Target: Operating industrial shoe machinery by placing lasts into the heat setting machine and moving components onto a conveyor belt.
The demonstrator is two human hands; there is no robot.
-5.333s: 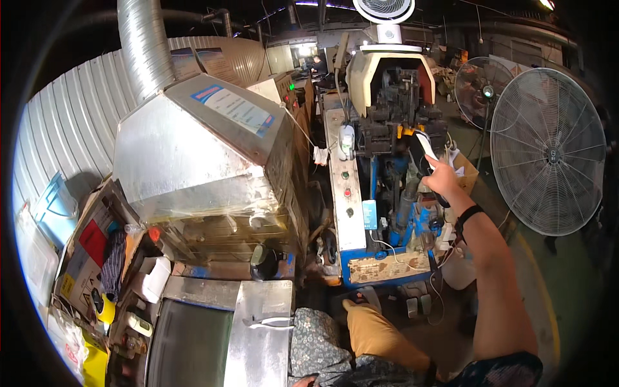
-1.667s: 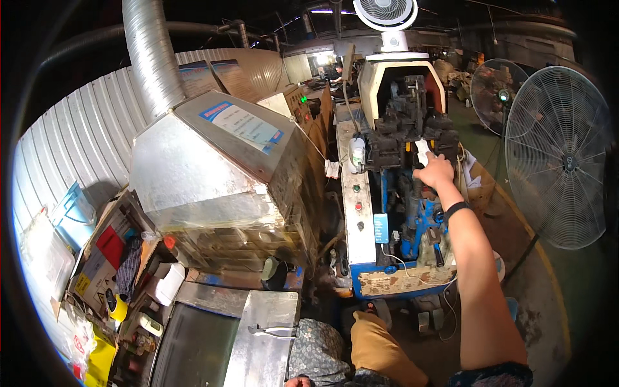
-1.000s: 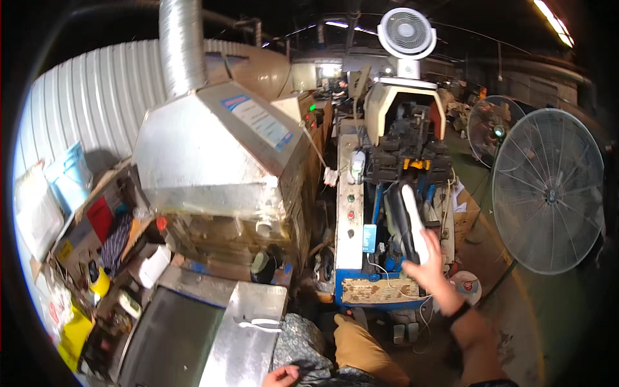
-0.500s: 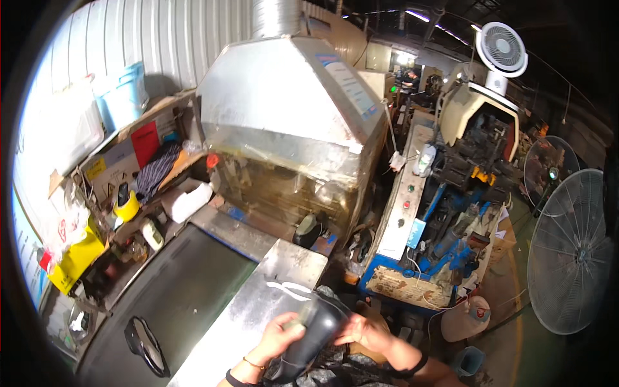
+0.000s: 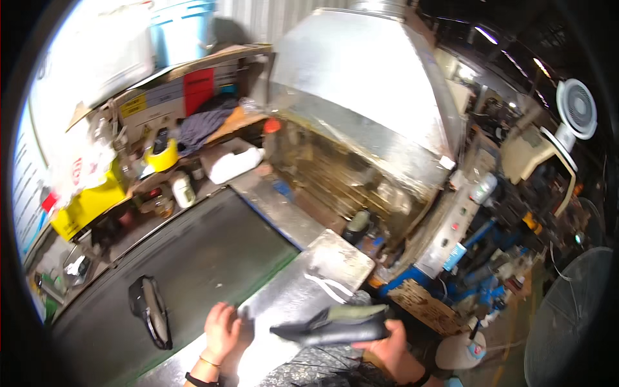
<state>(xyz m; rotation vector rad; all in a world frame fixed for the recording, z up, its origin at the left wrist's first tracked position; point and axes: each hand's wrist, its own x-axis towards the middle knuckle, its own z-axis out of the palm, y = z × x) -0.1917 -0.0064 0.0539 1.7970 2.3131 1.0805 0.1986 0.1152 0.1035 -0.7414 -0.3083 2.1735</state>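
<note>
My right hand (image 5: 389,351) grips a black shoe (image 5: 348,330) by its right end, thumb and fingers closed round it. The shoe lies level in the air above my lap, its narrow end to the left and a dull green part along its top. My left hand (image 5: 222,332) is off the shoe, over the edge between the metal plate (image 5: 284,293) and the dark conveyor belt (image 5: 213,258); its fingers are stretched out and hold nothing. A second black shoe or shoe upper (image 5: 149,313) rests on the belt, left of my left hand. White strips (image 5: 329,287) lie on the plate.
A metal hood (image 5: 367,84) stands beyond the belt. Shelves at the left hold a yellow box (image 5: 87,209), a yellow tape roll (image 5: 161,155) and a bottle (image 5: 183,190). To the right are a blue machine (image 5: 412,277), a white bucket (image 5: 461,350) and a large fan (image 5: 574,322).
My left hand has let go of the shoe and moved left toward the belt. My right hand has kept the shoe and turned it level. The view has swung left.
</note>
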